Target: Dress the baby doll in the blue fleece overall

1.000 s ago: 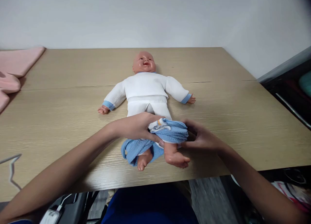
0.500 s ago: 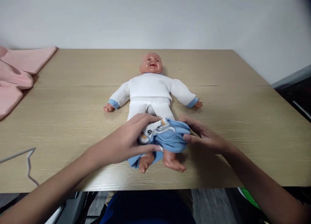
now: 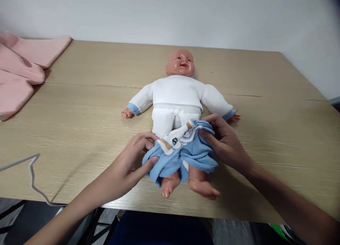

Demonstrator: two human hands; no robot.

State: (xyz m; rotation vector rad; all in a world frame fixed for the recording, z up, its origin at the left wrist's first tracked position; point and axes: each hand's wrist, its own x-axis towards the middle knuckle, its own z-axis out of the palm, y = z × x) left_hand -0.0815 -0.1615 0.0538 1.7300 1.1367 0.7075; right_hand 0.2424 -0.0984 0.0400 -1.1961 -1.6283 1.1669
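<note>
A baby doll lies on its back, its head away from me, with a white cloth body, blue cuffs and bare plastic feet. Blue terry doll clothes with a white and orange animal face are bunched around its lower legs; both feet stick out below. My left hand pinches the left edge of the clothes between thumb and fingers. On the other side, my right hand grips their upper right edge, thumb on top.
Pink fabric lies at the far left of the wooden table. A bent grey wire hanger is near the front left edge, partly behind my left forearm. A pale wall stands behind the table.
My left hand has moved from the middle of the clothes to their left edge. The right hand keeps hold, and the clothes are spread wider over the doll's legs. The view has shifted.
</note>
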